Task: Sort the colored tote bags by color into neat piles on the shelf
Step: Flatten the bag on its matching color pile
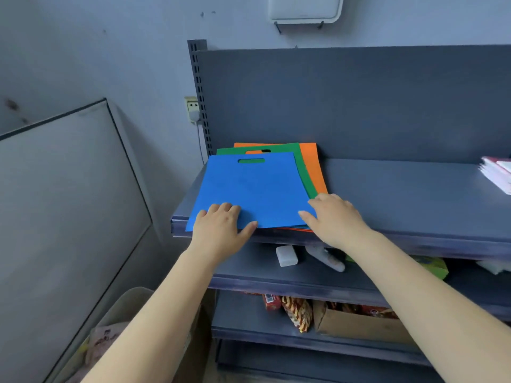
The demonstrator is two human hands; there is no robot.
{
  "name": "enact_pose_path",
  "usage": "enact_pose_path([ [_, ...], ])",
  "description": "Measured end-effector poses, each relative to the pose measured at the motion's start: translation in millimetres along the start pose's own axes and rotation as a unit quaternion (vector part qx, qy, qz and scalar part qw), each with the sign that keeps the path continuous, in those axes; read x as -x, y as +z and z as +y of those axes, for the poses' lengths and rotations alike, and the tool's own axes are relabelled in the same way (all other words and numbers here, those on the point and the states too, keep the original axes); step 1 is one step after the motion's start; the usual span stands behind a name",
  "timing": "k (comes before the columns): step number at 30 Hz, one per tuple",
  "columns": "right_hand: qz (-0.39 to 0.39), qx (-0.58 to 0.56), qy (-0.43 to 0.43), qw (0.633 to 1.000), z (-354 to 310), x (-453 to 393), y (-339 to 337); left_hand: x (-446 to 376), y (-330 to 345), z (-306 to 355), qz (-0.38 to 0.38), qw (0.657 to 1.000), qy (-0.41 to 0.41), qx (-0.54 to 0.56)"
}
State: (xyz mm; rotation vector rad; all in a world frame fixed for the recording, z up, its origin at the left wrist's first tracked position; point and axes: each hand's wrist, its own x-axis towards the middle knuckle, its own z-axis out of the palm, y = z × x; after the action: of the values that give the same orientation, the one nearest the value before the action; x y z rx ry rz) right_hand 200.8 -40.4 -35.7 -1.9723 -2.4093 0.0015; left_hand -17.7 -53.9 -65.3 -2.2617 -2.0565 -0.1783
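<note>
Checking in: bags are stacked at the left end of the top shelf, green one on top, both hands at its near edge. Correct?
Not quite. In the head view the top bag is the blue bag; the green bag lies under it, over an orange bag. The rest holds: the stack sits at the top shelf's left end, with the left hand and right hand at its near edge.

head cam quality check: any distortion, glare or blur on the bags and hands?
Head view: wide-angle bowing bends the shelf edge; light is flat and bluish, no glare; blue bag, left hand and right hand are sharp; red-and-white stack is cut off at the right edge.
</note>
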Motion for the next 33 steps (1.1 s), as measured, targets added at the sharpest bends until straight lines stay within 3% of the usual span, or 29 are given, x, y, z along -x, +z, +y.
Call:
enact_pose_path([
  [7,-0.007,-0.072,0.085,0.994,4.6,-27.9,20.2,-2.3,11.7,-7.9,0.04,0.997,0.054,0.042],
  [12,0.087,-0.241,0.144,0.956,5.7,-37.0,23.7,-7.6,13.3,-7.4,0.039,0.994,0.072,0.072],
  [16,0.132,-0.221,0.151,0.954,9.0,-44.4,26.8,-17.9,12.4,-5.7,0.025,0.991,0.088,0.1],
  [20,0.25,-0.315,0.198,0.894,27.1,-45.9,27.5,-35.1,11.3,-13.7,0.074,0.988,0.024,0.134],
  [24,0.312,-0.407,0.23,0.827,50.3,-47.0,37.3,-47.3,12.7,-26.4,0.078,0.985,-0.09,0.122],
  [28,0.327,-0.528,0.247,0.743,55.0,-50.2,42.4,-54.3,12.6,-43.1,0.045,0.968,-0.203,0.142],
  [33,0.33,-0.588,0.236,0.7,49.9,-50.3,44.9,-59.0,11.7,-58.3,0.033,0.942,-0.253,0.219],
])
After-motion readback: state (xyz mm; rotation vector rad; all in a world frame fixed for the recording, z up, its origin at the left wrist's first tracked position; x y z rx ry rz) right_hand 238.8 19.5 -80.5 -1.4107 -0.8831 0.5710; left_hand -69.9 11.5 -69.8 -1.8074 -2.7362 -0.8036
